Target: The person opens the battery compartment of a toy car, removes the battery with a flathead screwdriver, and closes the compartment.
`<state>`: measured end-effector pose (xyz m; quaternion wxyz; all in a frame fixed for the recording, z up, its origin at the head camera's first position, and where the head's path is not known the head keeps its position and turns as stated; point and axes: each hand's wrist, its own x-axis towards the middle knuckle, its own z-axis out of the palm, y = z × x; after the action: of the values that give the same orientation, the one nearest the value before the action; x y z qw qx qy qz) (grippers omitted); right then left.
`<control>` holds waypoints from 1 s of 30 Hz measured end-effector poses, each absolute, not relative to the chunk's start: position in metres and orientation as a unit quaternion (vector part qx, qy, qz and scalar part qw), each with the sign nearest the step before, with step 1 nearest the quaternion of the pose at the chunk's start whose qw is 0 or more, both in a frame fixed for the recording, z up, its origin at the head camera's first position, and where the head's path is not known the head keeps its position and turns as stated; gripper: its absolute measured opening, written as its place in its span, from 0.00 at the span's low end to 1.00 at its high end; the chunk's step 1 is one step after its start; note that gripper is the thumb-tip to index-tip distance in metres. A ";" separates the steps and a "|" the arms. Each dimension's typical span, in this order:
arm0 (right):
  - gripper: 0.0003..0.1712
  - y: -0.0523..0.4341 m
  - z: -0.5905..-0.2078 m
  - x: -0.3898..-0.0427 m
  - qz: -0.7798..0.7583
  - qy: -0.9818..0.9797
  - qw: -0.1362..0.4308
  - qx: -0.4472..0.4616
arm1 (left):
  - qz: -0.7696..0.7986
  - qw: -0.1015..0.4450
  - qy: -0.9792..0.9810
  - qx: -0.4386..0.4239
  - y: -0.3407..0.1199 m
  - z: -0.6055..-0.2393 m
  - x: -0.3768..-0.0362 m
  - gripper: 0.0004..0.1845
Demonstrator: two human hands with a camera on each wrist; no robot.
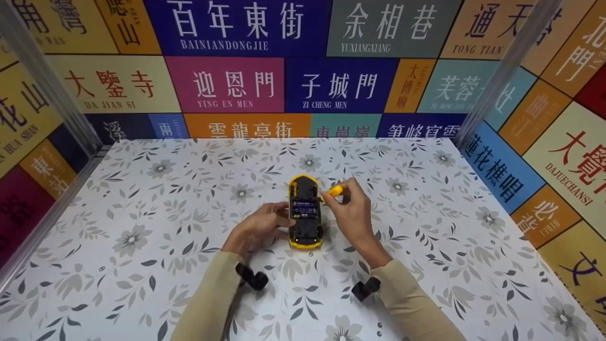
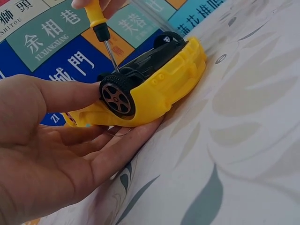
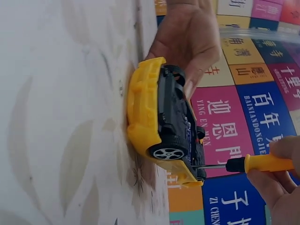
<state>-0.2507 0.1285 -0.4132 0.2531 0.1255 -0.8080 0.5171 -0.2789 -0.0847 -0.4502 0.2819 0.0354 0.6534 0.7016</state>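
Observation:
A yellow toy car [image 1: 305, 244] lies wheels up in the head view, its black underside facing me. Dark blue batteries [image 1: 304, 209] show in an uncovered bay at the middle of that underside. My left hand [image 1: 259, 221] grips the car from the left, thumb by a wheel [image 2: 117, 99] and fingers beneath the body. On the other side, my right hand [image 1: 354, 208] pinches the yellow handle of a screwdriver [image 3: 265, 163]. Its metal shaft slants down to the car, the tip overlapping the underside's edge in the right wrist view.
A white cloth with grey flowers and leaves covers the table [image 1: 142, 199]. Colourful panels [image 1: 227, 85] with Chinese lettering stand behind it and along both sides. Clear corner strips [image 1: 497, 71] join the panels. Black wrist cameras [image 1: 253, 277] sit at both cuffs.

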 end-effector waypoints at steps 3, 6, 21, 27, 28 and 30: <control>0.13 0.131 -0.413 -0.253 0.540 -0.805 0.228 0.090 | 0.694 0.281 0.661 0.046 -0.085 -0.451 -0.278 0.31; 0.13 0.132 -0.414 -0.255 0.552 -0.804 0.216 0.056 | 0.691 0.279 0.665 0.044 -0.084 -0.451 -0.278 0.31; 0.11 0.135 -0.416 -0.258 0.587 -0.773 0.235 0.036 | 0.701 0.275 0.658 0.021 -0.083 -0.450 -0.277 0.31; 0.11 0.133 -0.418 -0.257 0.596 -0.764 0.242 0.050 | 0.693 0.274 0.666 0.026 -0.084 -0.450 -0.278 0.30; 0.11 0.133 -0.418 -0.257 0.597 -0.763 0.244 0.054 | 0.692 0.273 0.668 0.027 -0.084 -0.450 -0.278 0.30; 0.11 0.132 -0.419 -0.256 0.601 -0.758 0.247 0.064 | 0.690 0.271 0.670 0.038 -0.084 -0.451 -0.278 0.30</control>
<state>-0.2561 0.1317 -0.4186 0.2470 0.0641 -0.7575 0.6008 -0.2781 -0.0844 -0.4506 0.2709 0.0382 0.6702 0.6899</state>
